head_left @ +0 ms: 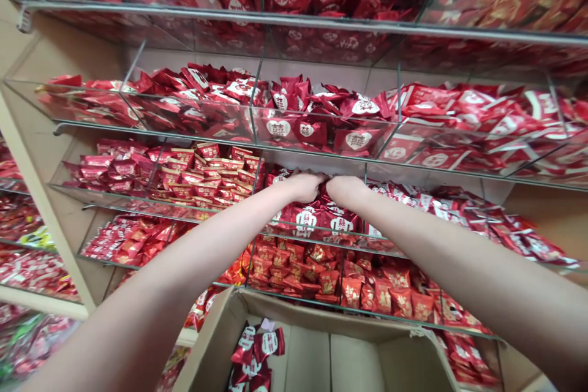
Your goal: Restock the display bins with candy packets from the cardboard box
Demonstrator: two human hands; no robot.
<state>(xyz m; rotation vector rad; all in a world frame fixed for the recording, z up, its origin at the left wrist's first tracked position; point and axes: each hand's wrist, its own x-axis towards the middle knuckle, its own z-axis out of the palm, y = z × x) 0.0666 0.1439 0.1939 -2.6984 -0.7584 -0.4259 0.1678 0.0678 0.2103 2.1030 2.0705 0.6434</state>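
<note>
Both my arms reach forward into a glass-fronted shelf compartment of dark red candy packets (316, 220) with white printed labels. My left hand (307, 187) is bent down among the packets at the back of that compartment. Close beside it, almost touching, my right hand (342, 190) curls down into the same pile. The fingers of both hands are mostly hidden behind the wrists and among the packets, so what they hold does not show. Below my arms stands an open cardboard box (358, 318), with several similar dark red packets (252, 352) lying at its left side.
Glass dividers and front panels (184, 116) split the shelves into compartments of red packets. A metal shelf edge (294, 18) runs across above my hands. Gold-topped red packets (206, 174) fill the bin to the left. A pale upright post (41, 196) borders the shelving at left.
</note>
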